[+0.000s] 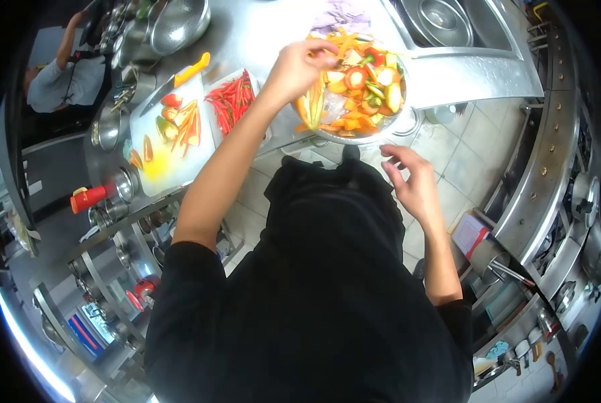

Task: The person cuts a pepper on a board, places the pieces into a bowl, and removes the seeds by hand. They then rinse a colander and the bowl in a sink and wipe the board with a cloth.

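Observation:
A metal bowl (pixel 364 140) at the counter's front edge is heaped with cut peppers and orange vegetable pieces (pixel 361 80). Over the bowl's left side is my left hand (pixel 300 67), its fingers drawn together; whether anything is between them I cannot make out. My right hand (pixel 411 178) hangs just below the bowl's right side, fingers curved and apart, holding nothing. Left of the bowl stands a tray of red chillies (pixel 230 102). Farther left, a white cutting board (pixel 163 158) carries pepper strips (pixel 188 127) and a knife with a yellow handle (pixel 193 69).
A purple cloth (pixel 341 17) lies behind the bowl, and a sink (pixel 441 27) is at the back right. Metal bowls (pixel 179 27) sit at the back left. A person (pixel 69 80) stands across the counter. A stove line (pixel 542 148) runs along the right.

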Action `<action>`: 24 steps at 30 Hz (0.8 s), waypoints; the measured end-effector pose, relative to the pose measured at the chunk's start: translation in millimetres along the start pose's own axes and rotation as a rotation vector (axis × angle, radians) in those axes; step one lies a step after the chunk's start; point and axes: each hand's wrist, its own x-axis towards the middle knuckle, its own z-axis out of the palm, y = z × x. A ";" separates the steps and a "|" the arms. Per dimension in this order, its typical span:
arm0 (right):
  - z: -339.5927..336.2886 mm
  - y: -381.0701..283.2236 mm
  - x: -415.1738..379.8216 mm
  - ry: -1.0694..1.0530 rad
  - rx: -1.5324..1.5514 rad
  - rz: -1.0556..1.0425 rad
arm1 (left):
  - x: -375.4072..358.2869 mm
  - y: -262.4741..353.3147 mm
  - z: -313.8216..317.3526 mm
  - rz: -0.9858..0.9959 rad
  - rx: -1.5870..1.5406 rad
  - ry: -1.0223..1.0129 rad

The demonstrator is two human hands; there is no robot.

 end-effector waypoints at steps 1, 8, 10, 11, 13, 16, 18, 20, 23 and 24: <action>0.3 -3.5 4.3 0.013 0.256 0.084 | -3.3 8.4 -4.0 -0.083 -0.134 0.112; 39.9 -68.8 85.3 0.093 1.170 0.166 | -60.6 6.1 15.8 0.023 -0.901 0.515; 37.1 -62.8 118.5 0.168 0.607 -0.071 | -74.3 11.1 7.0 0.008 -0.829 0.438; 33.2 -60.7 127.9 0.091 0.473 -0.186 | -76.9 17.0 0.1 0.001 -0.721 0.383; 29.4 -65.3 144.1 -0.022 0.331 -0.315 | -78.4 27.9 -13.1 -0.055 -0.616 0.310; 29.3 -73.9 156.8 -0.043 0.142 -0.636 | -70.3 7.6 -26.9 -0.098 -0.523 0.385; 29.2 -77.6 153.6 0.265 -0.058 -0.788 | -69.0 0.6 -29.1 -0.057 -0.546 0.482; 32.4 -74.7 148.2 0.226 -0.077 -0.788 | -70.1 1.9 -29.5 -0.054 -0.522 0.582; 39.3 -69.3 145.7 0.351 -0.229 -0.758 | -71.2 10.8 -18.3 0.008 -0.486 0.553; 37.5 -69.4 146.7 0.364 -0.235 -0.747 | -70.0 12.6 -15.9 0.014 -0.489 0.537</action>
